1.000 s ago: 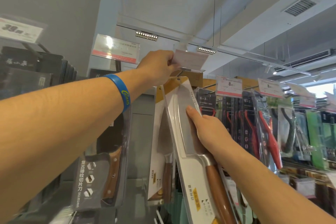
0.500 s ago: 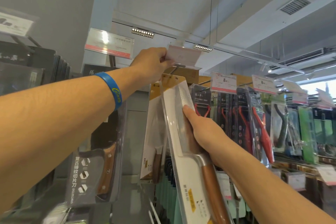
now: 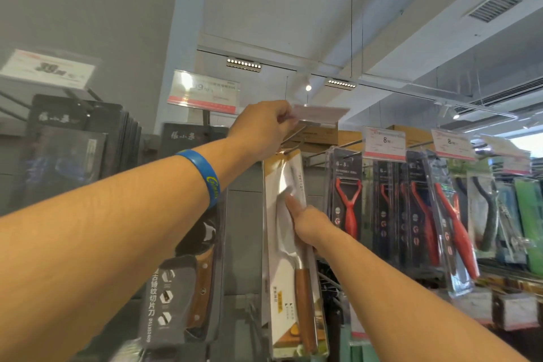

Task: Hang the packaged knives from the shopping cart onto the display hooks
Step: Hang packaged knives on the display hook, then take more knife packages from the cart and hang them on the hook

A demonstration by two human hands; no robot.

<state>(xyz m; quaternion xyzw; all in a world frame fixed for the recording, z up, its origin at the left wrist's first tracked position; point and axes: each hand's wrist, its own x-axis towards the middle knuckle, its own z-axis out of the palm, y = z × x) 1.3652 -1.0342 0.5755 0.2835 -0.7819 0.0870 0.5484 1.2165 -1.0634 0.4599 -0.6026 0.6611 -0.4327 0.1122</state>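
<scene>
Head view: looking up at a shop display wall.
Left hand (image 3: 261,129): raised to the front end of the display hook (image 3: 293,136), fingers curled, pinching the left end of the price label (image 3: 320,114); label tipped up, nearly level, just above the hook.
Wristband (image 3: 202,176): blue, round the left wrist.
Right hand (image 3: 308,225): below the hook, closed round the right edge of the packaged knife (image 3: 283,273), one finger lying straight up the clear front.
Packaged knife: upright directly under the hook, yellow top edge at the hook's tip, wooden handle pointing down; threaded on or not, impossible to tell.
Right of the hook: red peelers (image 3: 348,206) in clear packs on neighbouring pegs, with white price tags (image 3: 385,141) marked 8 above them.
Left of the hook: a dark-packed cleaver (image 3: 182,288) with a wooden handle, under the left forearm; farther left, black boxes (image 3: 73,141) in a row.
</scene>
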